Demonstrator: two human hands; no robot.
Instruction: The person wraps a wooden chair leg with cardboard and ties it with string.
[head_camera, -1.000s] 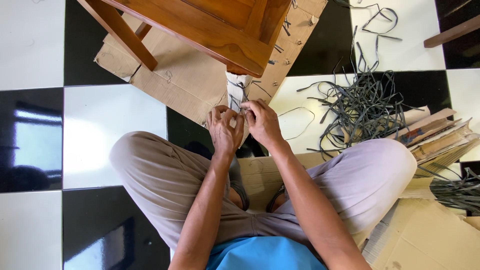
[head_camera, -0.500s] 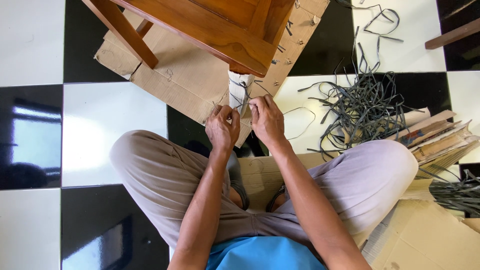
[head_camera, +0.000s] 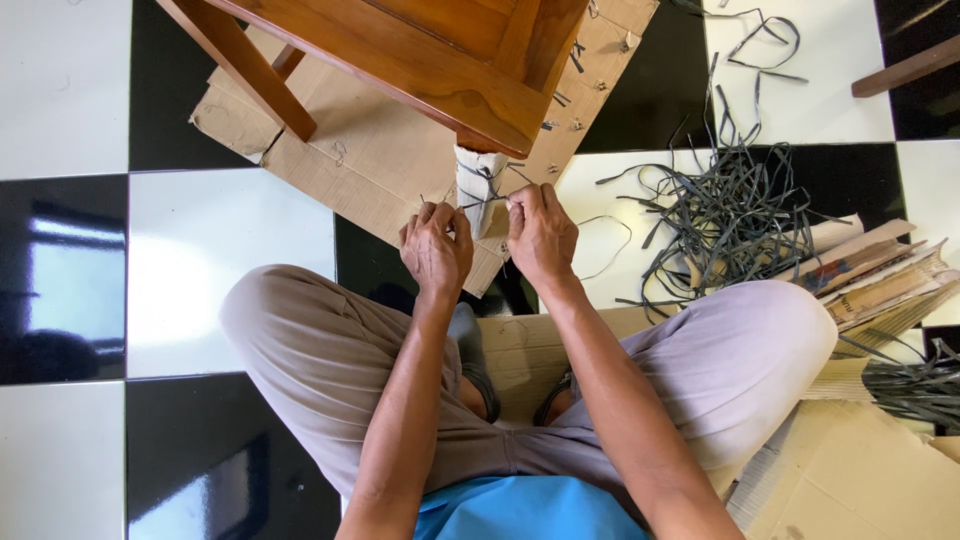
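Observation:
A brown wooden chair (head_camera: 420, 60) stands on a flattened cardboard sheet (head_camera: 350, 150). One of its legs is wrapped in pale paper padding (head_camera: 478, 178) with a thin dark strap (head_camera: 492, 192) around it. My left hand (head_camera: 436, 250) and my right hand (head_camera: 540, 232) are side by side just below that wrapped leg. Each hand pinches an end of the dark strap. I sit cross-legged on the floor in light grey trousers.
A tangled heap of dark straps (head_camera: 735, 215) lies to the right on the black-and-white tiled floor (head_camera: 200, 240). Stacked cardboard pieces (head_camera: 880, 285) and a larger cardboard sheet (head_camera: 860, 480) lie at the right. Another wooden leg (head_camera: 905, 68) shows at top right.
Both hands have stayed at the wrapped leg, shifting slightly apart as they pull the strap ends. The chair has not moved.

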